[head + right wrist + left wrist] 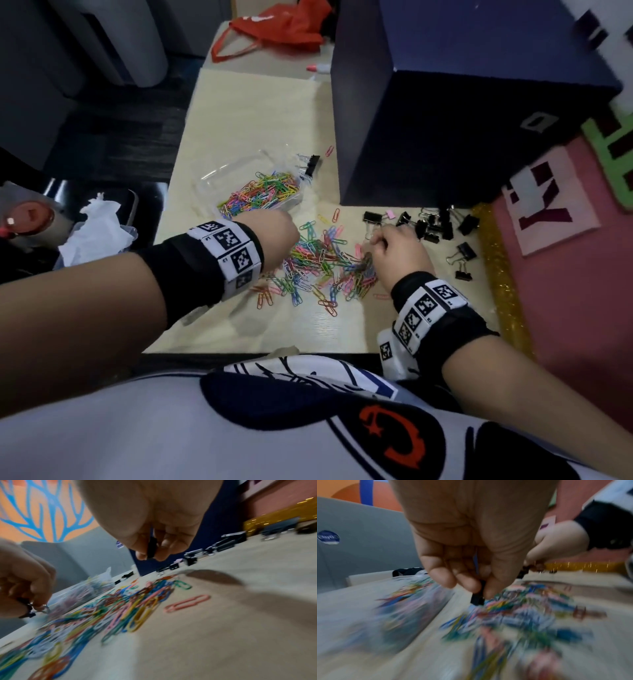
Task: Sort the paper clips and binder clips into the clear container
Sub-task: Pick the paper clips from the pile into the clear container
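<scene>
Head view: a person seated at a pale wooden table works both hands over a loose heap of coloured paper clips. The left hand is bunched at the heap's left edge, just in front of the clear container, which already holds a bed of coloured paper clips; a few black binder clips lie at the container's far right corner. The right hand is curled at the heap's right edge. More black binder clips are scattered beyond it, near a dark blue box and a gold glitter strip. A red bag lies at the table's far end.

Left wrist view, heavily blurred: the left hand has its fingertips pressed together, thumb against fingers, pinching a small black binder clip just above the paper clips. The container lies to the left, a smear of colour.

Right wrist view: the right hand pinches another black binder clip between thumb and fingers, held clear of the table. At the left edge, the left hand clamps its own clip, whose wire handles show below the fingers. Paper clips spread beneath, one pink clip lying apart; the container sits behind.
</scene>
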Available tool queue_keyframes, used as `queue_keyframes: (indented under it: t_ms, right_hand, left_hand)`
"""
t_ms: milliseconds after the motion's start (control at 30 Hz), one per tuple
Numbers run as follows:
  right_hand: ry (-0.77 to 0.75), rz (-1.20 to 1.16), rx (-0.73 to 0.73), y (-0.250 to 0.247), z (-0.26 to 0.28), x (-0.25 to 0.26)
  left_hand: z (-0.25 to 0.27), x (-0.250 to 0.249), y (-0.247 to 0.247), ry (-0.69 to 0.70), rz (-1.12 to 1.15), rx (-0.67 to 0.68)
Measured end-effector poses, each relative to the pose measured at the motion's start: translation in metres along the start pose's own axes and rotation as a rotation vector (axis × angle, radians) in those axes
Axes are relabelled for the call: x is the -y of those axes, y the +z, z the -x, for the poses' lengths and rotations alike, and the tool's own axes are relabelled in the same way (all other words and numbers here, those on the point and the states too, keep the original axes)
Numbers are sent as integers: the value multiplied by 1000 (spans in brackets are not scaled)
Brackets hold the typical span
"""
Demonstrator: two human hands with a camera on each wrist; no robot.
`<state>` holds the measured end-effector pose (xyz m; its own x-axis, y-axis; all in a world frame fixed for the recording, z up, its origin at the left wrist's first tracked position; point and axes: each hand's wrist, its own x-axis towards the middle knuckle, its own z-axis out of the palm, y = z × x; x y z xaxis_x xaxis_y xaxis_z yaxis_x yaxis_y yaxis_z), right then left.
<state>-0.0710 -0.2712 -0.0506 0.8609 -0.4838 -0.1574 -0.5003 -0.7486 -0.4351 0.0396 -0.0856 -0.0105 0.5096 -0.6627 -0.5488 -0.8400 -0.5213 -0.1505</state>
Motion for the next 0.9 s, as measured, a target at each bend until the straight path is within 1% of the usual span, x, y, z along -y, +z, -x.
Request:
queue_keyframes:
  t_ms: [67, 133, 233, 300, 333, 400, 500, 567, 600, 667, 767, 833, 867, 900]
  right_hand:
    - [158, 22, -111, -4, -2, -16]
    - [257, 48, -181, -9, -3, -28]
    - [352, 130, -140, -15, -4, -41]
    - [381, 148, -125, -18, -4, -44]
    - [363, 147, -134, -18, -4, -44]
    - [231, 140, -137, -17, -2, -41]
    - [-50, 150, -6, -13, -3, -33]
    - [-183, 170, 111, -8, -5, -26]
    - [-211, 181, 164, -6, -8, -23]
    - [-198, 221, 265, -5, -13, -19]
    - [-66, 349, 395, -11, -26, -15]
    - [-3, 415, 393, -16, -34, -10]
    - [-18, 416, 361, -16, -36, -8]
    - [-64, 398, 325, -15, -37, -6]
  left_hand:
    - [-10, -13, -14, 54, 62, -97]
    - [-20, -25, -28, 70, 201, -210]
    - [-37, -44, -40, 52, 396, -364]
    - [-46, -50, -40, 53, 454, -425]
    - [-49, -51, -36, 54, 465, -434]
    - [-57, -49, -24, 56, 478, -414]
    - [-64, -39, -8, 35, 420, -344]
    - [-66, -32, -2, 25, 369, -230]
    - [-65, -30, -1, 21, 340, -161]
    - [-63, -28, 1, 21, 277, -72]
    - [-58, -30, 3, 49, 230, -60]
    - [-52, -31, 7, 83, 201, -104]
    - [-49, -32, 8, 98, 192, -127]
    - [-47, -33, 10, 106, 193, -148]
